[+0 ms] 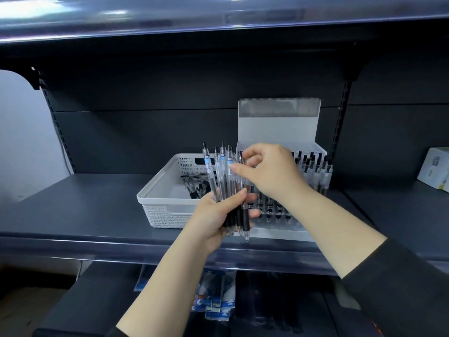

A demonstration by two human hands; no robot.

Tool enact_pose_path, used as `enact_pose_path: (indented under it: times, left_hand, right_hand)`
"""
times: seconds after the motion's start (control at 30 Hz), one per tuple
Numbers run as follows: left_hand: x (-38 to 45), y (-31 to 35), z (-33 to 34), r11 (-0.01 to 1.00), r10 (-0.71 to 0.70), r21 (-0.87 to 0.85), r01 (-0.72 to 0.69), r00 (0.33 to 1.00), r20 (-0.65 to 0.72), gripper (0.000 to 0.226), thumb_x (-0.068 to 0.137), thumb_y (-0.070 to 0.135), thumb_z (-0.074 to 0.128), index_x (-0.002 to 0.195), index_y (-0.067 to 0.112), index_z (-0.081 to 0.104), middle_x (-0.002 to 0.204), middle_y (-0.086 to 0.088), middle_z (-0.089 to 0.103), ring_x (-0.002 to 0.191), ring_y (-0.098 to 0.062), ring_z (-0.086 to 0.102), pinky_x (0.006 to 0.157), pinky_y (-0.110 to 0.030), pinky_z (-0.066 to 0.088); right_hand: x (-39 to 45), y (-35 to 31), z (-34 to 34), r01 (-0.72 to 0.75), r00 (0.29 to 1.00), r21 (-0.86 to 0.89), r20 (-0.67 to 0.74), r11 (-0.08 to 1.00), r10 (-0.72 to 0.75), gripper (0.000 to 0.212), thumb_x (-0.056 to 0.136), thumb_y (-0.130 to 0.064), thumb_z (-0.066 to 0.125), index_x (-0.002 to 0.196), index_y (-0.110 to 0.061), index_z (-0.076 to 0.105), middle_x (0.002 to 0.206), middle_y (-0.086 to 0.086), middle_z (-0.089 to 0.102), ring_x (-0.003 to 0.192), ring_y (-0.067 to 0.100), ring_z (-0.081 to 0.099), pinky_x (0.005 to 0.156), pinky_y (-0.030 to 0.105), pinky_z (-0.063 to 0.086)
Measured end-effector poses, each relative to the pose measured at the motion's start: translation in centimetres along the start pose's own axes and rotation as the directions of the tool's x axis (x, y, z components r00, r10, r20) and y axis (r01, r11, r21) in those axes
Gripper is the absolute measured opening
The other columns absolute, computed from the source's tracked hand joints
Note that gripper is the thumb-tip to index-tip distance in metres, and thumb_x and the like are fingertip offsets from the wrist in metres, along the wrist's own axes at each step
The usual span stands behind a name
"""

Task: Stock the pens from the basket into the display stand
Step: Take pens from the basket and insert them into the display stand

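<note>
My left hand (218, 215) grips a bundle of clear pens (223, 171) with black grips, held upright in front of the shelf. My right hand (269, 171) reaches across from the right, and its fingertips pinch the upper part of one pen at the bundle's right side. A white perforated basket (155, 198) stands on the shelf behind the bundle, with several more pens (194, 186) lying in it. The clear display stand (279, 222) with a white back card sits to the right of the basket. Several pens (315, 166) stand in its back rows, and the front holes show no pens.
The dark shelf (85, 203) runs left and right of the basket, with another shelf overhead (218, 18). A white box (435, 169) sits at the far right. Blue-and-white packets (213, 305) hang below the shelf edge.
</note>
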State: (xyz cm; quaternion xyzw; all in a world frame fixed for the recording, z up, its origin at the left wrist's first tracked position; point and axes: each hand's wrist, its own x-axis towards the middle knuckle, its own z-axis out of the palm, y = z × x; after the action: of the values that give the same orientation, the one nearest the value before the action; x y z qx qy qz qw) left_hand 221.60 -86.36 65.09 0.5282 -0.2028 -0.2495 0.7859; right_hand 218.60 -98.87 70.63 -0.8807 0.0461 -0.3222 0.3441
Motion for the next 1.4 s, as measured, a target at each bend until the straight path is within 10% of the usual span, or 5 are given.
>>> enact_pose_path:
  times: [0.17, 0.4, 0.63, 1.13, 1.4]
  left_hand:
    - [-0.2, -0.1, -0.5, 1.0, -0.005, 0.028, 0.004, 0.999, 0.035, 0.035, 0.075, 0.022, 0.066, 0.106, 0.006, 0.062, 0.086, -0.007, 0.073, 0.065, -0.021, 0.07, 0.054, -0.032, 0.058]
    - [-0.3, -0.2, -0.8, 1.0, -0.017, -0.001, 0.017, 1.0, 0.019, 0.028, 0.079, 0.019, 0.066, 0.101, 0.003, 0.061, 0.085, -0.01, 0.072, 0.06, -0.021, 0.066, 0.048, -0.026, 0.053]
    - [0.1, 0.1, -2.6, 0.996, -0.014, -0.084, -0.001, 0.984, -0.179, 0.014, 0.087, 0.009, 0.062, 0.1, 0.005, 0.062, 0.075, -0.007, 0.073, 0.058, -0.019, 0.069, 0.045, -0.026, 0.054]
    - [0.2, 0.1, -3.3, 0.995, -0.038, -0.099, 0.016, 0.975, -0.22, 0.013, 0.088, 0.01, 0.062, 0.1, 0.006, 0.061, 0.076, -0.008, 0.074, 0.057, -0.019, 0.069, 0.045, -0.026, 0.053]
    - [0.4, 0.0, -3.2, 0.997, -0.033, -0.074, 0.016, 0.974, -0.225, 0.013, 0.088, 0.012, 0.062, 0.1, 0.007, 0.062, 0.074, -0.006, 0.074, 0.058, -0.016, 0.07, 0.046, -0.025, 0.054]
  right_hand:
    - [0.3, 0.1, 0.2, -0.085, 0.994, 0.114, 0.076, 0.99, 0.077, 0.025, 0.077, -0.032, 0.076, 0.092, -0.019, 0.061, 0.071, -0.005, 0.066, 0.058, 0.004, 0.057, 0.066, 0.024, 0.047]
    - [0.9, 0.2, -1.0, -0.163, 0.985, 0.352, 0.006, 0.922, 0.172, 0.009, 0.088, -0.014, 0.063, 0.096, -0.016, 0.06, 0.064, -0.003, 0.062, 0.036, -0.003, 0.048, 0.043, 0.012, 0.034]
    - [1.4, -0.1, -1.7, -0.053, 0.971, 0.392, -0.195, 0.918, 0.139, 0.019, 0.083, -0.012, 0.062, 0.094, -0.026, 0.058, 0.067, -0.001, 0.068, 0.057, 0.007, 0.06, 0.059, 0.025, 0.048]
    - [1.0, -0.6, -1.2, 0.133, 0.924, 0.071, -0.369, 0.989, -0.098, 0.018, 0.078, -0.007, 0.065, 0.091, -0.019, 0.062, 0.069, -0.013, 0.058, 0.059, 0.002, 0.057, 0.063, 0.016, 0.05]
    - [0.5, 0.3, 0.3, 0.062, 0.96, -0.094, -0.267, 0.994, -0.085, 0.02, 0.077, -0.008, 0.063, 0.096, -0.013, 0.066, 0.065, -0.017, 0.052, 0.068, 0.017, 0.063, 0.071, 0.033, 0.054]
